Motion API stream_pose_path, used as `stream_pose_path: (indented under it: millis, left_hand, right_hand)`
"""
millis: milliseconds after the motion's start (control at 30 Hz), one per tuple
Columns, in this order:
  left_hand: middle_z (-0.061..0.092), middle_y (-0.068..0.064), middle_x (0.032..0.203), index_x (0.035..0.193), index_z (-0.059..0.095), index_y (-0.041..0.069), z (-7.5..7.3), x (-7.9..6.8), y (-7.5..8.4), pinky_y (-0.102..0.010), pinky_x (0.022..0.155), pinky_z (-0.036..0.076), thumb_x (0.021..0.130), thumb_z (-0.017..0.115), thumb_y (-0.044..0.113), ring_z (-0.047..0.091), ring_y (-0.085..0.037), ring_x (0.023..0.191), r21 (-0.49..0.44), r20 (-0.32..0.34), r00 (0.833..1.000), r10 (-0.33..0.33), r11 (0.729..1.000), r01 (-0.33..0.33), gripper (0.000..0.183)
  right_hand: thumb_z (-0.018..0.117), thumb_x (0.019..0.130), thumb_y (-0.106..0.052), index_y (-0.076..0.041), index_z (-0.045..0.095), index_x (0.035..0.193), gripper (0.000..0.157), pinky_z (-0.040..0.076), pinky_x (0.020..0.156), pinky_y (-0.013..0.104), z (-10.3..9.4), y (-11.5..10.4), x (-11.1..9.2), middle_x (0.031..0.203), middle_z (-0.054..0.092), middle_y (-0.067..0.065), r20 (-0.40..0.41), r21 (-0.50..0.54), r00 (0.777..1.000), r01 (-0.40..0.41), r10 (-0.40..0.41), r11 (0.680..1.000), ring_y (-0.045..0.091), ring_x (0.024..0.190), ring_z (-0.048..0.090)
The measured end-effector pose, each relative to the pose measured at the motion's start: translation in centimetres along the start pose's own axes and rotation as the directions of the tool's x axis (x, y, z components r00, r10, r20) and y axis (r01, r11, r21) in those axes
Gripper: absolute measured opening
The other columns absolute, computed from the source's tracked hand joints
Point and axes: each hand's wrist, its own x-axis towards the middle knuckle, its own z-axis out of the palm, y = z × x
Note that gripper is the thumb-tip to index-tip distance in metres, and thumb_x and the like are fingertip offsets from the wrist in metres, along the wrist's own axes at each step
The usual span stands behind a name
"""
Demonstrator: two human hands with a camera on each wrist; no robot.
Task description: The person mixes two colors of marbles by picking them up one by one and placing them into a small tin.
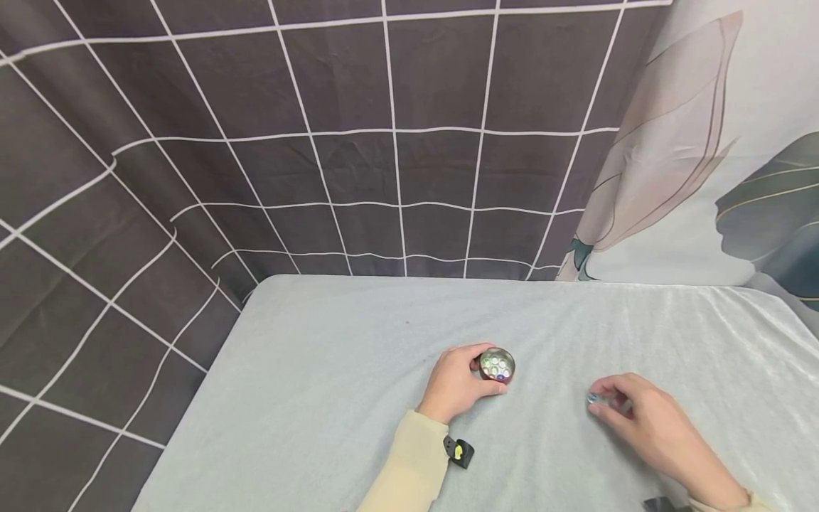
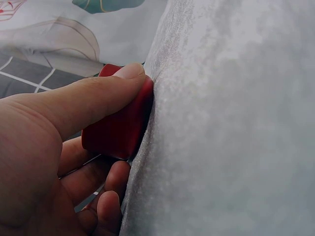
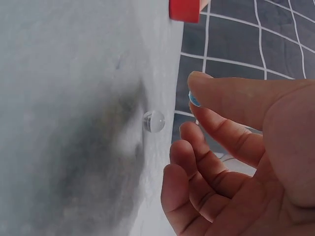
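My left hand (image 1: pixel 453 382) grips a small round tin (image 1: pixel 497 365) by its sides, thumb and fingers around it. Several shiny glass marbles lie inside the tin. Its red outer wall (image 2: pixel 120 129) shows in the left wrist view, resting on the cloth. To the right, my right hand (image 1: pixel 659 427) pinches a blue glass marble (image 3: pixel 194 99) between thumb and index finger, just above the cloth; the other fingers curl loosely. A clear glass marble (image 3: pixel 154 121) sits on the cloth near those fingertips in the right wrist view.
A pale grey-blue velvety cloth (image 1: pixel 307 398) covers the table. Behind and to the left hangs a dark curtain (image 1: pixel 441 178) with white grid lines. At the right back is a white leaf-patterned curtain (image 1: pixel 678 235). A black strap (image 1: pixel 459 451) is on the left wrist.
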Motion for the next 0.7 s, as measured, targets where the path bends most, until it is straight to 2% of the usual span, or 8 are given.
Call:
stream_pose_path:
  millis: [133,367,700]
  left_hand:
    - [0.071,0.009,0.110,0.122,0.073,0.026,0.0,0.0,0.1,-0.027,0.091,0.047,0.069,0.093,0.032,0.060,-0.008,0.098,0.003,0.000,1.000,-0.002,1.000,0.002,0.058]
    - [0.071,0.009,0.110,0.123,0.073,0.026,0.0,0.0,0.2,-0.029,0.092,0.046,0.069,0.093,0.033,0.059,-0.010,0.100,0.007,0.006,1.000,-0.017,1.000,0.017,0.058]
    - [0.071,0.010,0.109,0.122,0.073,0.026,0.0,0.0,0.1,-0.028,0.091,0.046,0.069,0.093,0.032,0.059,-0.008,0.099,0.005,0.004,1.000,-0.011,1.000,0.011,0.057]
  right_hand:
    - [0.086,0.076,-0.009,-0.017,0.071,0.092,0.023,0.044,0.059,0.024,0.2,-0.3,0.3,0.081,0.057,-0.010,-0.017,-0.001,1.000,0.015,-0.015,1.000,-0.002,0.069,0.048]
    - [0.086,0.077,-0.013,-0.017,0.071,0.092,0.021,0.045,0.059,0.026,0.3,-0.8,0.7,0.082,0.057,-0.008,0.004,-0.012,1.000,-0.002,0.002,1.000,0.000,0.070,0.048]
    - [0.086,0.075,-0.008,-0.017,0.070,0.091,0.024,0.045,0.060,0.021,0.7,-1.4,1.5,0.083,0.059,-0.009,-0.038,0.019,0.997,0.065,-0.064,0.998,0.000,0.071,0.051]
